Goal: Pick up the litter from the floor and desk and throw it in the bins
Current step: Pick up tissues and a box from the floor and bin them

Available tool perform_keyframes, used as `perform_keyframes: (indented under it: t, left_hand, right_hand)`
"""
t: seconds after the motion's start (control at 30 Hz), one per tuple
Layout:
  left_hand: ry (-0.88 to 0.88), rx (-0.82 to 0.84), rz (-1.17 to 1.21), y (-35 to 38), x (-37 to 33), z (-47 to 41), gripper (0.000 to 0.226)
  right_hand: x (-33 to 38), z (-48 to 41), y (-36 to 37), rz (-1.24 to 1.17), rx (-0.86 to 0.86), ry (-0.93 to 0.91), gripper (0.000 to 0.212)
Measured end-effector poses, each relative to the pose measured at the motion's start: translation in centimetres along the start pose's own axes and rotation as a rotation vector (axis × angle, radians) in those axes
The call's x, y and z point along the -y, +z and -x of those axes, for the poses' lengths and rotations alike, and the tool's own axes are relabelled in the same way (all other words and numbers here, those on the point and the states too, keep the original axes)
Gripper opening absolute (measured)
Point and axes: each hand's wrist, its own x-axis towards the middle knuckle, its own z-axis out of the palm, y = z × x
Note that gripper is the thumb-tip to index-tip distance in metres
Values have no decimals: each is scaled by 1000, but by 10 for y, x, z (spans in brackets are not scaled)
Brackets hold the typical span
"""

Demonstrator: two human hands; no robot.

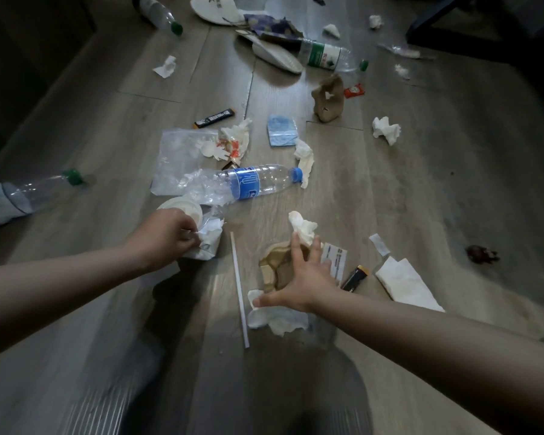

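Note:
Litter covers the wooden floor (421, 183). My left hand (167, 237) pinches a crumpled white wrapper (209, 243) beside a white cup lid (186, 207). My right hand (299, 277) is spread open over a brown paper piece (275, 265), fingertips touching a crumpled white tissue (302, 227), thumb resting on another white tissue (274, 318). A white straw (239, 290) lies between my hands. A crushed clear bottle with a blue label and cap (252, 183) lies just beyond.
Around lie a clear plastic bag (179, 155), a blue packet (281, 130), a brown paper wad (328, 98), green-capped bottles (327, 56) (38, 193), a battery (355, 277), a napkin (405, 284) and scattered tissues. No bin is in view.

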Motion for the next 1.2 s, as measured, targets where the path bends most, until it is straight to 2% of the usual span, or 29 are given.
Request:
perform_keyframes:
  t: [0.23,0.43,0.77,0.93,1.07,1.13,1.2]
  left_hand:
    - [-43,-1,-10,0,11,4,10]
    - [-45,27,-10,6,17,9,10]
    - [-39,30,-25,6,20,10,13]
    - [-40,10,-36,6,20,11,12]
    - [-51,9,-36,4,22,13,13]
    - [-49,9,-34,4,22,14,13]
    - [-58,1,-29,5,22,14,12]
  right_hand:
    - [22,0,16,-138,-104,88,149]
    - [23,2,20,-51,-167,65,143]
    - [39,15,33,121,-71,-141,148]
    - [36,-7,-9,195,-57,-338,143]
    - [24,-26,-36,179,28,-294,142]
    - [19,-31,-30,182,24,-273,133]
    - [15,-33,-17,260,-77,-325,106]
